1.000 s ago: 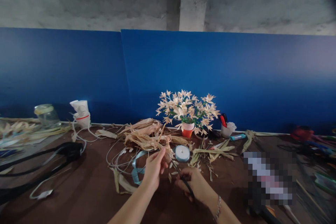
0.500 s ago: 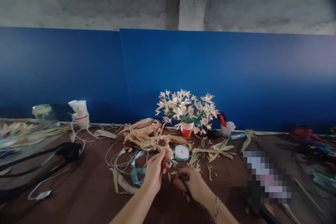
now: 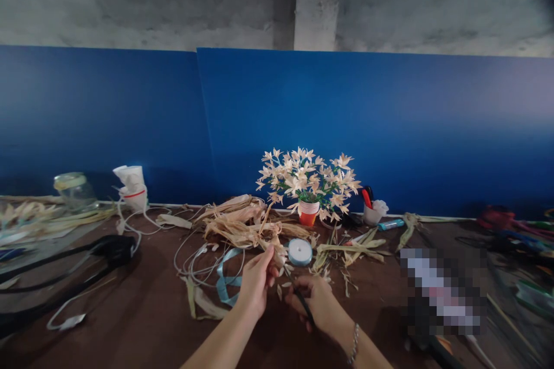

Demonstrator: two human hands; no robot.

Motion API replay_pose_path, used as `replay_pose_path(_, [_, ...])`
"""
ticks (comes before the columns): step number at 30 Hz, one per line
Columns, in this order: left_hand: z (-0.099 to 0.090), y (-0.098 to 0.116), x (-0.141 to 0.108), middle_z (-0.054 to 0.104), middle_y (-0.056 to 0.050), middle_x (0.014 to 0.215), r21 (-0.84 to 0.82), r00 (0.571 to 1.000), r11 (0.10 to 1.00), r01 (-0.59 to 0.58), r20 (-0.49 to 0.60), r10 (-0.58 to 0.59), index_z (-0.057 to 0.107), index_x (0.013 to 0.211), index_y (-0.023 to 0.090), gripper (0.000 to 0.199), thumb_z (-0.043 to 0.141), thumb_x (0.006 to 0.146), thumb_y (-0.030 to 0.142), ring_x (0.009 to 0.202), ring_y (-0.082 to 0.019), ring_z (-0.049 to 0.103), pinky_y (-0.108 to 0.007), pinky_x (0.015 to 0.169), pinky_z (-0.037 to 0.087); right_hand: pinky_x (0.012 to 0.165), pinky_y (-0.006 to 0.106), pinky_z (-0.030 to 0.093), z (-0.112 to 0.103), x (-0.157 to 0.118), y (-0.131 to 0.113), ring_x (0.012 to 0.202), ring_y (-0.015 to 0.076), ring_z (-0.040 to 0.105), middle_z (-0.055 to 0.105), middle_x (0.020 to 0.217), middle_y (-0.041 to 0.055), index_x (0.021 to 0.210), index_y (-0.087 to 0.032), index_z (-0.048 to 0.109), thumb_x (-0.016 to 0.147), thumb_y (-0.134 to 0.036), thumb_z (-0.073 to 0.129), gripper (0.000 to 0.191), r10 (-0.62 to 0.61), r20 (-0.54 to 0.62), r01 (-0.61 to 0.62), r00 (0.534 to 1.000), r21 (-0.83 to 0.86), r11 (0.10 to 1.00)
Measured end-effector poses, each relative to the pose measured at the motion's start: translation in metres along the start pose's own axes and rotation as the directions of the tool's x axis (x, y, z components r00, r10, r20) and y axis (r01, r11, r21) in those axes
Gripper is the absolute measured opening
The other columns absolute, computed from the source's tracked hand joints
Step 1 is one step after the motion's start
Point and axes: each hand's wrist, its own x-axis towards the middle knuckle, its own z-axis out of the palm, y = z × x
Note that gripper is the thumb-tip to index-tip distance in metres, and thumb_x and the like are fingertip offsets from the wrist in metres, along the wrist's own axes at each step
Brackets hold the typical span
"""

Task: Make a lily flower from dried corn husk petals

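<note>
Between the thumb and fingers of my left hand (image 3: 256,282) is a pale dried corn husk (image 3: 279,255), gathered into a bunch. Dark-handled scissors (image 3: 303,303) are in my right hand (image 3: 319,300), their blades pointing up and left at the lower end of the husk. Whether the blades touch it I cannot tell. Just beyond my hands lies a spool of light blue ribbon (image 3: 299,252). A heap of dried husks (image 3: 236,225) spreads behind my left hand, and a loop of blue ribbon (image 3: 223,282) lies to its left.
Husk flowers in a red-and-white paper cup (image 3: 308,216) stand at the back. Loose green husk strips (image 3: 359,248) lie to the right. A white cable (image 3: 182,262) coils at left, with a glass jar (image 3: 75,190) and a black strap-like object (image 3: 115,251) farther over. A blue partition (image 3: 367,109) borders the table.
Almost nothing differs. The scissors and my right hand have shifted very slightly; my left hand keeps its hold on the husk.
</note>
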Motion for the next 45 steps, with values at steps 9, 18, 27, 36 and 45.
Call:
replay_pose_path(9, [-0.009, 0.005, 0.011, 0.048, 0.005, 0.044, 0.032, 0.995, 0.995, -0.090, -0.050, 0.091, 0.054, 0.058, 0.014, 0.032, 0.066, 0.055, 0.043, 0.035, -0.006, 0.041, -0.015, 0.030, 0.019, 0.028, 0.014, 0.033, -0.009, -0.002, 0.005, 0.031, 0.0048, 0.039, 0.043, 0.040, -0.0069, 0.065, -0.014, 0.054, 0.064, -0.034, 0.056, 0.020, -0.033, 0.097, 0.034, 0.995, -0.015, 0.999])
replay_pose_path(18, [-0.015, 0.017, 0.015, 0.037, 0.008, 0.034, 0.197, 0.992, 0.973, -0.120, 0.062, 0.110, 0.049, 0.051, 0.015, 0.031, 0.066, 0.056, 0.040, 0.030, -0.002, 0.029, -0.015, 0.032, 0.011, 0.029, 0.014, 0.032, -0.030, -0.010, -0.007, 0.030, 0.0042, 0.038, 0.044, 0.040, -0.0077, 0.068, -0.013, 0.054, 0.063, -0.033, 0.058, 0.021, -0.012, 0.180, 0.007, 0.984, 0.026, 1.000])
replay_pose_path(27, [-0.014, 0.017, 0.016, 0.041, 0.006, 0.036, 0.298, 0.978, 0.941, -0.158, 0.180, 0.108, 0.051, 0.048, 0.014, 0.034, 0.061, 0.062, 0.044, 0.030, -0.003, 0.030, -0.017, 0.034, 0.011, 0.029, 0.014, 0.034, -0.034, -0.004, 0.005, 0.032, 0.0046, 0.040, 0.045, 0.040, -0.0071, 0.068, -0.013, 0.055, 0.062, -0.031, 0.058, 0.019, 0.011, 0.200, -0.008, 0.980, -0.013, 1.000])
replay_pose_path(36, [-0.017, 0.014, 0.014, 0.047, 0.004, 0.042, 0.299, 0.967, 0.953, -0.054, 0.252, -0.024, 0.058, 0.060, 0.013, 0.032, 0.061, 0.062, 0.045, 0.032, -0.003, 0.031, -0.017, 0.034, 0.011, 0.028, 0.013, 0.031, -0.032, -0.007, 0.001, 0.031, 0.0042, 0.039, 0.044, 0.039, -0.0074, 0.067, -0.013, 0.055, 0.064, -0.030, 0.056, 0.017, 0.024, 0.174, -0.014, 0.984, -0.061, 0.998])
replay_pose_path(45, [-0.015, 0.014, 0.012, 0.049, 0.004, 0.043, 0.320, 0.968, 0.947, -0.031, 0.246, -0.051, 0.055, 0.058, 0.013, 0.033, 0.061, 0.061, 0.045, 0.033, -0.003, 0.031, -0.017, 0.035, 0.011, 0.028, 0.014, 0.031, -0.032, -0.007, 0.000, 0.031, 0.0048, 0.038, 0.043, 0.038, -0.0076, 0.065, -0.015, 0.056, 0.062, -0.030, 0.056, 0.015, 0.012, 0.167, -0.001, 0.986, -0.062, 0.998])
